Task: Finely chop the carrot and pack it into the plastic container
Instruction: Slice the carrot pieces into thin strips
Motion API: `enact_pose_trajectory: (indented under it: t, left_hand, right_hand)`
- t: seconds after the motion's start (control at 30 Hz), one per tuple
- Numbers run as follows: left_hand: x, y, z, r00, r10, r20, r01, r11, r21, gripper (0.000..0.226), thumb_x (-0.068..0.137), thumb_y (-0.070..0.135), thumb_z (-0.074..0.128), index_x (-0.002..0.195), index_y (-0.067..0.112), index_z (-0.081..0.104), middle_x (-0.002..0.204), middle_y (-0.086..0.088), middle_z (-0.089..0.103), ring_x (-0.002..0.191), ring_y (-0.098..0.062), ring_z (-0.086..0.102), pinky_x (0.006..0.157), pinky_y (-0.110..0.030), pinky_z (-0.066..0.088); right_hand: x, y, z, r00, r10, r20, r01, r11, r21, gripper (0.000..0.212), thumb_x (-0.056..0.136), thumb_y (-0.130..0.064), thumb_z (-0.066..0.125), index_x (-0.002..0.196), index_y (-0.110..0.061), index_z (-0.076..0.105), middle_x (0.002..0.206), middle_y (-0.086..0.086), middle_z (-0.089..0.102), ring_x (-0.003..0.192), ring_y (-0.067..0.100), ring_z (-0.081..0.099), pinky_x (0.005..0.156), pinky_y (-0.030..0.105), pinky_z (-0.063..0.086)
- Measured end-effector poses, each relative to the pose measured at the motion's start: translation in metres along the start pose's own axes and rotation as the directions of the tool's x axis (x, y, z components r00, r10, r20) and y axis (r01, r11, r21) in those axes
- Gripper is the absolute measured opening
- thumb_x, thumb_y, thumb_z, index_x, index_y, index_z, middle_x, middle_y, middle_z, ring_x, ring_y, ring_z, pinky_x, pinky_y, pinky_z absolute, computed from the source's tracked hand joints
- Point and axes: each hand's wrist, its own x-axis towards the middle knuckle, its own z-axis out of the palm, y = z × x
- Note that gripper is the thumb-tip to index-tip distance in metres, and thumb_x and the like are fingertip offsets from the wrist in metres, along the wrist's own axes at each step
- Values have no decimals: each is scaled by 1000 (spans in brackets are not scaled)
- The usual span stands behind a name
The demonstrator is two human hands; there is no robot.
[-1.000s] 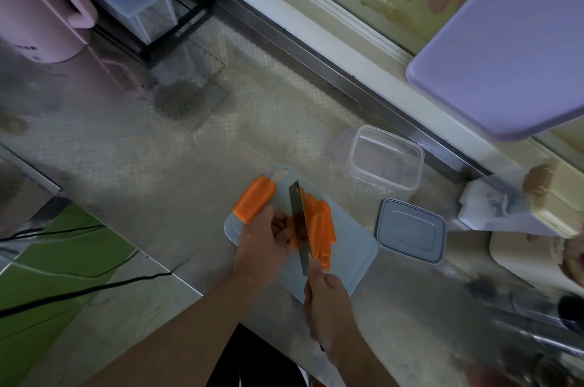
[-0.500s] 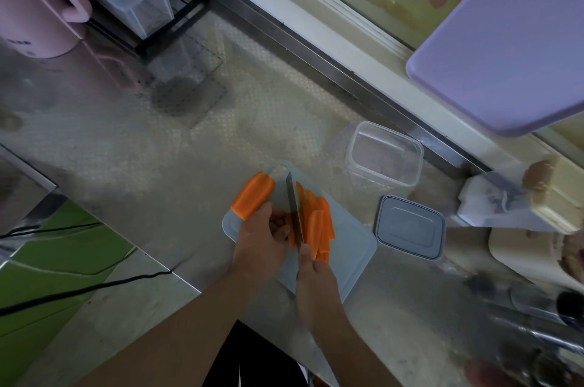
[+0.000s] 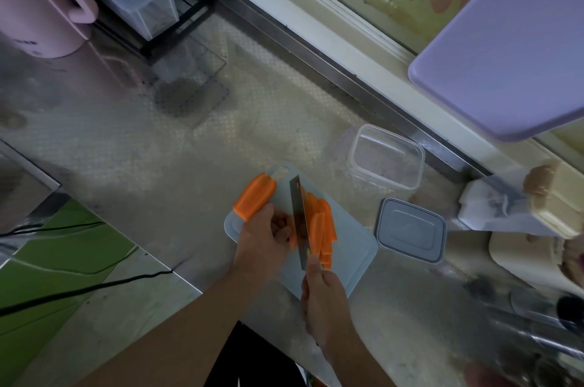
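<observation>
Right now the carrot piece being cut (image 3: pixel 292 236) lies on the pale cutting board (image 3: pixel 354 257), long axis running away from the person and parallel to the knife (image 3: pixel 299 222), whose blade stands just to its right, with cut strips (image 3: pixel 322 228) on the blade's far side. Left hand (image 3: pixel 264 239), the nearer one, curls its fingers onto that piece to steady it; right hand (image 3: pixel 325 298) is closed round the knife handle. Uncut carrot chunk (image 3: pixel 254 200) sits at the board's left edge; plastic container (image 3: pixel 385 159) stands beyond, apparently empty, lid (image 3: pixel 410 230) beside it.
</observation>
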Motion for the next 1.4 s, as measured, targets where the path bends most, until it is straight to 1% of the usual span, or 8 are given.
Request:
enact_pose_trajectory:
  t: [0.27,0.4,0.47,0.57,0.8,0.97,1.07,1.4]
  left_hand:
    - [1,-2,1,1000,-18,-6,19,999,28,21,97,4,66,98,24,63,86,9,69,83,7,62,71,-5,45]
    - [2,-4,0,1000,2,-17,-1,999,38,21,95,4,67,97,25,63,84,13,69,83,8,63,72,-5,44]
    - [2,-4,0,1000,8,-19,-7,999,32,21,95,4,68,96,25,64,84,12,70,83,6,64,73,-5,44]
    - [2,-4,1,1000,2,-7,-2,1000,21,26,95,5,68,93,29,61,82,10,71,81,2,66,74,-9,46]
    - [1,-4,0,1000,7,2,-7,1000,6,20,97,5,66,94,25,62,86,9,70,83,1,65,75,-11,49]
    - [0,-4,1,1000,0,5,0,1000,-3,24,96,3,63,92,27,60,85,6,70,81,-5,66,81,-24,54]
    - [-2,-3,1,1000,-8,7,8,1000,-2,23,96,7,65,95,29,60,87,8,69,82,-2,65,78,-18,51]
    - [-4,1,-1,1000,-8,20,8,1000,-16,22,98,6,65,99,28,62,87,8,70,82,2,65,72,-6,47]
  right_hand:
    - [-4,7,3,999,-10,-43,4,990,-144,60,103,-61,34,60,-21,45,50,-10,39,48,9,38,56,27,33]
    - [-7,7,3,999,13,-48,-23,974,-225,52,107,-53,32,81,-19,62,77,-3,60,71,10,57,63,26,40]
    - [-3,2,5,999,27,-43,-36,975,-220,52,107,-53,33,81,-17,58,72,-3,56,60,5,54,59,23,40]
    - [11,-8,9,999,32,-26,-35,991,-131,47,107,-52,36,77,-19,51,62,-5,48,37,-1,45,42,15,36]
    - [15,3,7,1000,-1,-24,2,998,65,48,104,-53,41,69,-21,43,57,-4,36,49,10,31,51,30,29]
    - [2,1,-1,999,-39,1,39,999,9,51,106,-51,36,64,-22,38,54,-4,30,46,10,26,47,25,24]
    - [-3,-1,-4,1000,-5,22,5,999,34,53,107,-51,35,63,-21,37,54,-4,28,44,10,23,42,22,21]
    - [0,7,0,1000,17,1,-17,998,-57,59,104,-57,34,58,-21,38,48,-5,31,42,11,28,48,25,24]
